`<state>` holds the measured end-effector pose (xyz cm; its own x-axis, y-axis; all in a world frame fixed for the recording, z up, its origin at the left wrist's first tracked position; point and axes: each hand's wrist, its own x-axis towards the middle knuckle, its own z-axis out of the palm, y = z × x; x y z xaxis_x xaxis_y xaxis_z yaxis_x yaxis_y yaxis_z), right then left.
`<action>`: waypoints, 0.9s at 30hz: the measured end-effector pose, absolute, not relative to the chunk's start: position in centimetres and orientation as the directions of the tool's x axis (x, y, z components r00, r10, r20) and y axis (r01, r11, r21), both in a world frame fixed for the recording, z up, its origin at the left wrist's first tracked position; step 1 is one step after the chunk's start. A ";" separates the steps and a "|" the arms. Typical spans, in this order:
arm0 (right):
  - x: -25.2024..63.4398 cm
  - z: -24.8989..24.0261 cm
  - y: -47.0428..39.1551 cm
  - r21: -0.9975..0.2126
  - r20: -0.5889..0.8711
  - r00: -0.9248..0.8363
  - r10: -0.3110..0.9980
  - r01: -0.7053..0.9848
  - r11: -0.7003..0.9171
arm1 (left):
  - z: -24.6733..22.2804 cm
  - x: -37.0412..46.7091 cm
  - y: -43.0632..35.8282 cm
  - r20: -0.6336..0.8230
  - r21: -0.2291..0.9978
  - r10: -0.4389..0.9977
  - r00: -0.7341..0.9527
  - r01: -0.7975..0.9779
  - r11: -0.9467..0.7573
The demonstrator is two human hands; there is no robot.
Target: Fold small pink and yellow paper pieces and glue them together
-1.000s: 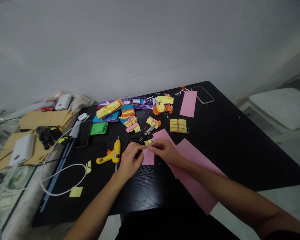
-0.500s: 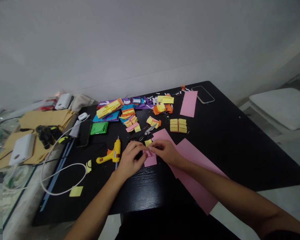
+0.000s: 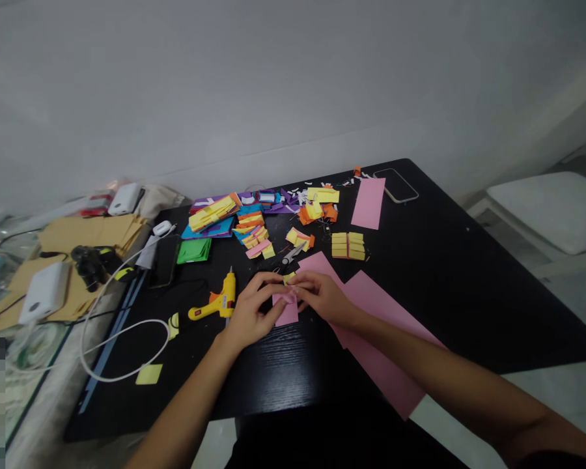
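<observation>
Shifted a touch leftward since half a second ago, the small pink paper (image 3: 286, 316) is at the near side of the black bench (image 3: 469, 280). From the left lie a yellow square (image 3: 149, 374), green papers (image 3: 194, 250) and a yellow glue gun (image 3: 217, 303). My left hand (image 3: 254, 309) pinches the pink paper between thumb and fingers. Grey scissors (image 3: 293, 253) lie just beyond. My right hand (image 3: 326, 296) has its fingers closed on the paper's upper right, near a yellow stack (image 3: 348, 246), its forearm over large pink sheets (image 3: 371, 296); a white seat (image 3: 551, 208) stands at far right

A black table (image 3: 449, 280) carries 1 yellow glue gun (image 3: 222, 301), scissors (image 3: 293, 253) and pink sheets (image 3: 368, 203).
</observation>
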<state>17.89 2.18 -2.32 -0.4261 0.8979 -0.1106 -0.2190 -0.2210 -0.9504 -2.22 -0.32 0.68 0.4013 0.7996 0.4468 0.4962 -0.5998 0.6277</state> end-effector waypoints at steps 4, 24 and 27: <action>17.9 -2.3 2.1 -0.949 -0.099 -0.433 0.896 -0.230 -0.216 | 0.8 -2.2 -0.3 0.413 0.674 0.822 0.392 0.476 -0.565; 18.1 -1.5 2.3 -0.947 -0.088 -0.447 0.890 -0.239 -0.213 | 0.2 -1.8 -0.2 0.310 0.787 0.922 0.232 0.481 -0.386; 18.2 -1.4 2.2 -0.943 -0.083 -0.464 0.882 -0.250 -0.221 | 0.0 -1.8 -0.3 0.291 0.807 0.939 0.183 0.480 -0.344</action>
